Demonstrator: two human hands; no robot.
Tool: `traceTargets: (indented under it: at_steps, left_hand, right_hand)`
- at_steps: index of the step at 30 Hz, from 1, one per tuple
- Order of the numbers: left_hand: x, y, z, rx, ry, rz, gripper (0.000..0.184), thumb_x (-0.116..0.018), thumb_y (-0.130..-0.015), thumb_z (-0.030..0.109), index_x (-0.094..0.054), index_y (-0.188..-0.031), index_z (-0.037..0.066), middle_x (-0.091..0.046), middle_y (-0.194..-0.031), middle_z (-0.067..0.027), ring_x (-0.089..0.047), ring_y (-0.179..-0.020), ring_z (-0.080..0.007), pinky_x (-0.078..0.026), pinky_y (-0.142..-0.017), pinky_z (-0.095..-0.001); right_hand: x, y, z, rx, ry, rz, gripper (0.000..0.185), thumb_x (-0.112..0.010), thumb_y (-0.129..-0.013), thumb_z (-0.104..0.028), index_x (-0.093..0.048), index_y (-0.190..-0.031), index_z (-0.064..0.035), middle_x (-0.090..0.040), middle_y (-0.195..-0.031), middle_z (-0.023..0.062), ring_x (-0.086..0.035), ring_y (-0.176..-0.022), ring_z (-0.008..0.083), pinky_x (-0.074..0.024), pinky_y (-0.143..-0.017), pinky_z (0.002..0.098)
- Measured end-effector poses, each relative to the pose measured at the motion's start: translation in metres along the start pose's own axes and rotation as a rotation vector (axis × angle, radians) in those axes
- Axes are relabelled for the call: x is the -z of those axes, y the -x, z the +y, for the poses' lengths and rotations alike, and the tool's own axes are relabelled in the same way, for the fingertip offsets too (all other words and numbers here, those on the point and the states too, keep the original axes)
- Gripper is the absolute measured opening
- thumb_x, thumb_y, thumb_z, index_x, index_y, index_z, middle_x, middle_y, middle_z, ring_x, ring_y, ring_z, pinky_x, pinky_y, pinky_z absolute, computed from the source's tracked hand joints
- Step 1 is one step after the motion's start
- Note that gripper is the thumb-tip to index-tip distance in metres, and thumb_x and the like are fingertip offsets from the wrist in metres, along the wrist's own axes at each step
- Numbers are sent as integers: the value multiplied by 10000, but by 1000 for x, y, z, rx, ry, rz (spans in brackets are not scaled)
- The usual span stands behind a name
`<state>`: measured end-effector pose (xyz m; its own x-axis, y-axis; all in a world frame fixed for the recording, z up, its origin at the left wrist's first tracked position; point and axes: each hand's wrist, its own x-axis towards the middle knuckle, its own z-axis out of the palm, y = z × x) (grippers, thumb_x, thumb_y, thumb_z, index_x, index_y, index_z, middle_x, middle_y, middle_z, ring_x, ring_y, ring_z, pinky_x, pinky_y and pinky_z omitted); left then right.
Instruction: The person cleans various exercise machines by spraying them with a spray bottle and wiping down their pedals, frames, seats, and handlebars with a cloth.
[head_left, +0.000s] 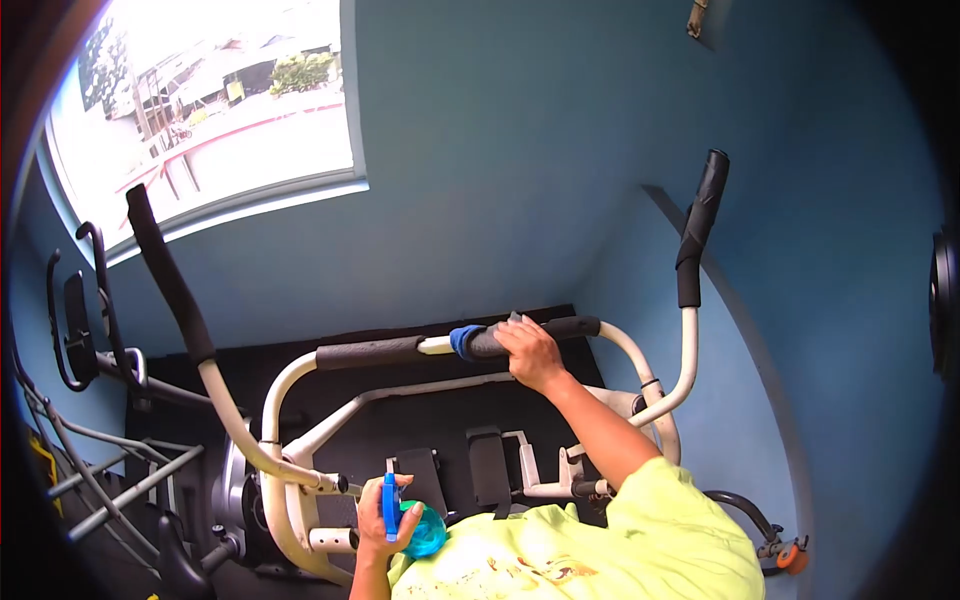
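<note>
My left hand (385, 515) is closed around a spray bottle (425, 532) with a blue trigger head and a see-through teal body, held low in front of the yellow-green shirt. Farther forward, my right hand (530, 352) curls over the dark foam grip of the white crossbar (437, 345). A cloth (463, 342), blue where it wraps the bar just left of my fingers, seems to continue as grey fabric under that hand. My palm hides most of it. Another dark foam sleeve (370, 353) covers the bar's left part.
Upright handles with black grips rise at the left (165, 270) and right (703, 225). Foot pedals (488, 465) sit below the crossbar. Other exercise equipment (110, 480) stands at the far left, beneath a bright window (220, 110). A blue wall (500, 170) lies beyond.
</note>
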<state>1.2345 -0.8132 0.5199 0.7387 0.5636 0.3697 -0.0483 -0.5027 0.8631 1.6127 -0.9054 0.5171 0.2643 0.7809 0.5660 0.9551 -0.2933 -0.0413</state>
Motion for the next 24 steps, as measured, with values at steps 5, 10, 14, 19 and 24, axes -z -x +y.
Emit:
traceTargets:
  at_steps: [5,10,14,19,24]
  left_hand:
    - [-28,-10,-2,47,161,80,421,-744,-755,131,-566,-1109,-12,-630,-1055,-149,-644,-952,-267,-514,-868,-378]
    - [-56,-27,9,4,97,-4,411,-739,-752,111,-564,-1102,-15,-641,-1050,-154,-650,-959,-272,-511,-869,-372]
    - [-70,-37,19,-45,123,-64,417,-740,-749,105,-565,-1107,-18,-652,-1038,-165,-650,-935,-273,-513,-860,-371]
    - [-57,-22,19,-53,112,-83,446,-742,-749,99,-551,-1130,-33,-645,-1042,-175,-648,-936,-279,-514,-862,-379]
    - [-42,1,16,-38,142,-60,459,-742,-753,98,-540,-1141,-41,-631,-1035,-184,-650,-964,-289,-519,-878,-382]
  right_hand:
    - [79,23,37,-391,25,488,245,-585,-783,-89,-673,-1012,-94,-622,-1081,127,-608,-989,327,-469,-856,471]
    - [96,8,75,-929,158,-118,422,-555,-871,-327,-659,-1153,-31,-601,-1225,168,-558,-1135,381,-391,-1007,449]
    - [25,62,96,-954,476,-216,441,-462,-925,-259,-642,-1235,-1,-587,-1317,200,-466,-1298,398,-221,-1165,470]
    - [95,38,73,-1121,503,-643,413,-422,-936,-167,-629,-1252,-1,-515,-1405,213,-373,-1383,390,-77,-1204,511]
    - [53,48,80,-722,301,-488,565,-400,-952,-167,-298,-1498,-61,-317,-1543,199,-297,-1424,382,-187,-1192,488]
